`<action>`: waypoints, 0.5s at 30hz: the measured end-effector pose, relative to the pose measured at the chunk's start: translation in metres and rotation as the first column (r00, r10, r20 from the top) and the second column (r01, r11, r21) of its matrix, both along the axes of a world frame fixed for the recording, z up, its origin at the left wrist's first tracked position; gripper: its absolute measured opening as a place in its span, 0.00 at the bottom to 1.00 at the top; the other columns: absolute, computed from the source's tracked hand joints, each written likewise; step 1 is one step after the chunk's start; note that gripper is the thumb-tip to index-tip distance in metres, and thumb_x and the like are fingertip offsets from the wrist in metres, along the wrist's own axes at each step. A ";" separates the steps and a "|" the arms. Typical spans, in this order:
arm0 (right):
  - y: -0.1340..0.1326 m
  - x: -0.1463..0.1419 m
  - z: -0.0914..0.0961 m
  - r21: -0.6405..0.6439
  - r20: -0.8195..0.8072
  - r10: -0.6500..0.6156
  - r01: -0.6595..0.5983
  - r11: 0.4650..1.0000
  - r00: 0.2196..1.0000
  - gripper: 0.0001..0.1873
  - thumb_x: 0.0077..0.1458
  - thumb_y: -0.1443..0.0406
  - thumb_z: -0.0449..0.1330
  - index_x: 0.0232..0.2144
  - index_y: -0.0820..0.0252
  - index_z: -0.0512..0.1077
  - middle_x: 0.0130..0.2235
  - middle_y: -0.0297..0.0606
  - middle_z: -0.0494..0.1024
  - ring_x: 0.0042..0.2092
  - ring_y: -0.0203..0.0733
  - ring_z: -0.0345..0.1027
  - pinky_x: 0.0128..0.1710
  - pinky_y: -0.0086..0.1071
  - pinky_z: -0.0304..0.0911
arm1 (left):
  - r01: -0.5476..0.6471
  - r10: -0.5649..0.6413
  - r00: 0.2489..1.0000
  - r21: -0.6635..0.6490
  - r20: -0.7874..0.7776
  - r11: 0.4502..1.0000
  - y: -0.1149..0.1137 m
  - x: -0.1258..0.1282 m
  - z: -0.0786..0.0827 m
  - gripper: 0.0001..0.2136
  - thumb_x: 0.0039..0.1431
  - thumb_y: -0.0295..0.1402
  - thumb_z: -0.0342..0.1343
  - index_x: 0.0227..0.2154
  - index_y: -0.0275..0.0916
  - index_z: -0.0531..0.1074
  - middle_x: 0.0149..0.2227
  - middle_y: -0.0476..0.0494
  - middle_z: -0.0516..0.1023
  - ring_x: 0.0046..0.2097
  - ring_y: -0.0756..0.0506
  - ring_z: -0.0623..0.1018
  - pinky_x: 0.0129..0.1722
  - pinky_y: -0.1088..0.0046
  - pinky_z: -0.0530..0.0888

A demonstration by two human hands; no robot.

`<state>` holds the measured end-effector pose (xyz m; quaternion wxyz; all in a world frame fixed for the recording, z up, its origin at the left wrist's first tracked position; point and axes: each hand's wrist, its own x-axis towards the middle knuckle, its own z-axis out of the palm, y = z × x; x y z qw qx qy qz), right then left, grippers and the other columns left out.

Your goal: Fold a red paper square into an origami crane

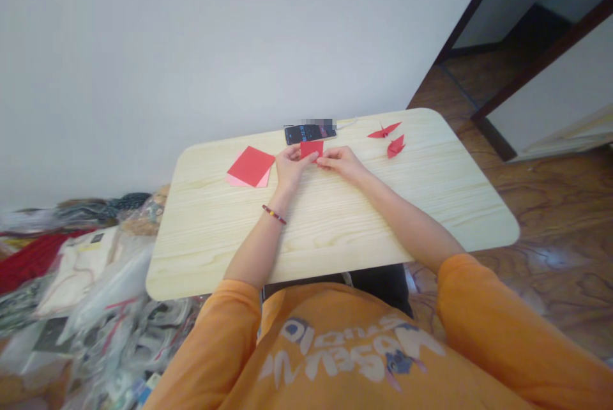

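Note:
A small folded piece of red paper [311, 147] is held between my two hands near the middle of the table's far side. My left hand [290, 165] grips its left side, the thumb lying across its front. At the lower right corner, the fingertips of my right hand [342, 162] pinch the paper. A phone [310, 133] with a lit screen lies just behind the paper. Left of my hands rests a stack of square paper, a red sheet [251, 166] on top and pink paper [235, 181] showing beneath.
Toward the table's far right lie a red paper crane [384, 131] with spread wings and another folded red paper piece [396, 147]. A white cable [347, 123] runs from the phone. The pale wooden table [335, 225] has rounded corners. Bagged items [115, 295] crowd the left side.

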<state>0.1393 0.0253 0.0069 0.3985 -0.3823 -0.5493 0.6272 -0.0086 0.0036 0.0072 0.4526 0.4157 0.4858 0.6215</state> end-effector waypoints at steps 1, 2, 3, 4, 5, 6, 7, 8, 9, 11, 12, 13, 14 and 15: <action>0.000 0.000 0.000 0.006 0.001 0.001 -0.001 1.000 1.000 0.19 0.33 0.53 0.71 0.18 0.63 0.73 0.20 0.34 0.72 0.24 0.31 0.59 0.26 0.29 0.53 | -0.003 0.003 1.000 -0.004 0.010 1.000 0.000 0.000 0.000 0.20 0.31 0.34 0.72 0.32 0.35 0.77 0.31 0.43 0.82 0.34 0.45 0.80 0.40 0.68 0.76; 0.000 0.000 0.000 0.012 0.004 0.002 -0.002 1.000 1.000 0.19 0.33 0.53 0.71 0.18 0.63 0.73 0.20 0.34 0.72 0.24 0.31 0.59 0.26 0.29 0.53 | -0.007 0.008 1.000 -0.007 0.022 1.000 0.000 0.000 0.001 0.20 0.31 0.34 0.72 0.32 0.35 0.77 0.31 0.43 0.82 0.34 0.46 0.80 0.39 0.68 0.76; 0.000 0.000 0.000 0.017 0.011 0.004 -0.005 1.000 1.000 0.19 0.33 0.53 0.71 0.18 0.63 0.73 0.20 0.33 0.72 0.24 0.30 0.58 0.26 0.29 0.52 | -0.013 0.013 0.999 -0.012 0.037 1.000 0.000 -0.001 0.001 0.20 0.32 0.34 0.72 0.33 0.35 0.77 0.31 0.44 0.82 0.33 0.46 0.80 0.39 0.69 0.76; -0.001 0.000 0.001 0.022 0.022 0.007 -0.008 1.000 1.000 0.19 0.34 0.53 0.70 0.18 0.63 0.72 0.19 0.33 0.71 0.24 0.31 0.58 0.26 0.29 0.53 | -0.017 0.018 0.999 -0.017 0.050 1.000 0.000 -0.001 0.002 0.20 0.32 0.34 0.72 0.33 0.36 0.77 0.30 0.44 0.81 0.33 0.46 0.80 0.39 0.69 0.76; -0.001 0.000 0.001 0.026 0.035 0.011 -0.012 1.000 0.999 0.19 0.34 0.52 0.70 0.17 0.63 0.72 0.19 0.32 0.70 0.24 0.31 0.58 0.26 0.29 0.53 | -0.024 0.026 0.998 -0.023 0.061 0.999 0.000 -0.002 0.003 0.20 0.33 0.35 0.71 0.34 0.37 0.77 0.30 0.45 0.81 0.32 0.47 0.80 0.38 0.69 0.76; -0.002 0.000 0.002 0.029 0.046 0.015 -0.016 0.999 0.999 0.20 0.34 0.52 0.70 0.17 0.62 0.72 0.19 0.32 0.70 0.24 0.31 0.58 0.27 0.29 0.53 | -0.029 0.030 0.997 -0.029 0.065 0.999 0.000 -0.003 0.004 0.20 0.34 0.35 0.71 0.35 0.38 0.77 0.29 0.46 0.81 0.32 0.47 0.80 0.37 0.69 0.76; -0.002 0.000 0.002 0.032 0.055 0.019 -0.021 0.999 0.998 0.20 0.34 0.52 0.70 0.17 0.62 0.72 0.19 0.32 0.70 0.24 0.31 0.58 0.27 0.29 0.54 | -0.033 0.035 0.997 -0.032 0.062 0.999 0.000 -0.004 0.004 0.19 0.35 0.35 0.70 0.35 0.38 0.78 0.28 0.47 0.81 0.31 0.47 0.80 0.37 0.69 0.76; -0.003 0.000 0.003 0.035 0.059 0.023 -0.025 0.999 0.998 0.20 0.34 0.51 0.70 0.17 0.62 0.72 0.19 0.32 0.69 0.24 0.31 0.58 0.27 0.29 0.54 | -0.038 0.040 0.997 -0.032 0.059 0.999 0.000 -0.005 0.005 0.19 0.36 0.35 0.70 0.36 0.39 0.78 0.28 0.48 0.81 0.31 0.48 0.79 0.36 0.70 0.76; -0.003 0.000 0.004 0.039 0.057 0.024 -0.026 0.999 0.998 0.20 0.34 0.51 0.70 0.17 0.62 0.72 0.19 0.32 0.70 0.24 0.31 0.58 0.27 0.29 0.54 | -0.044 0.046 0.997 -0.027 0.058 0.999 0.001 -0.006 0.005 0.19 0.36 0.35 0.70 0.36 0.39 0.78 0.27 0.48 0.80 0.31 0.48 0.79 0.36 0.70 0.76; -0.004 -0.001 0.005 0.046 0.050 0.025 -0.027 0.999 0.998 0.20 0.34 0.51 0.70 0.17 0.62 0.72 0.19 0.32 0.70 0.24 0.31 0.58 0.27 0.29 0.54 | -0.058 0.059 0.996 -0.020 0.065 0.998 0.002 -0.007 0.005 0.19 0.36 0.34 0.70 0.36 0.39 0.78 0.27 0.48 0.80 0.30 0.48 0.79 0.36 0.70 0.76; -0.004 -0.001 0.005 0.047 0.051 0.025 -0.028 0.999 0.998 0.20 0.34 0.51 0.70 0.17 0.62 0.73 0.19 0.33 0.70 0.24 0.31 0.58 0.27 0.30 0.54 | -0.066 0.067 0.995 -0.020 0.072 0.998 0.003 -0.008 0.004 0.20 0.36 0.34 0.70 0.36 0.39 0.77 0.26 0.48 0.80 0.30 0.48 0.79 0.36 0.70 0.75; -0.004 -0.002 0.006 0.047 0.053 0.024 -0.027 0.999 0.998 0.20 0.34 0.51 0.70 0.17 0.62 0.73 0.19 0.33 0.70 0.24 0.31 0.58 0.27 0.30 0.55 | -0.072 0.074 0.994 -0.024 0.080 0.997 0.004 -0.008 0.003 0.20 0.36 0.34 0.71 0.36 0.39 0.77 0.26 0.49 0.80 0.30 0.49 0.79 0.36 0.71 0.76; -0.004 -0.002 0.006 0.045 0.057 0.023 -0.025 0.999 0.998 0.20 0.34 0.51 0.70 0.17 0.62 0.73 0.19 0.33 0.71 0.24 0.32 0.58 0.27 0.30 0.55 | -0.080 0.082 0.993 -0.031 0.085 0.996 0.005 -0.009 0.002 0.20 0.36 0.34 0.71 0.37 0.39 0.77 0.26 0.49 0.79 0.30 0.49 0.79 0.37 0.71 0.76; -0.005 -0.002 0.006 0.041 0.062 0.022 -0.024 0.999 0.998 0.21 0.34 0.51 0.70 0.17 0.62 0.73 0.19 0.33 0.71 0.24 0.32 0.58 0.27 0.30 0.55 | -0.089 0.092 0.992 -0.036 0.091 0.995 0.006 -0.009 0.001 0.21 0.36 0.35 0.71 0.37 0.39 0.77 0.26 0.49 0.79 0.31 0.49 0.79 0.38 0.71 0.76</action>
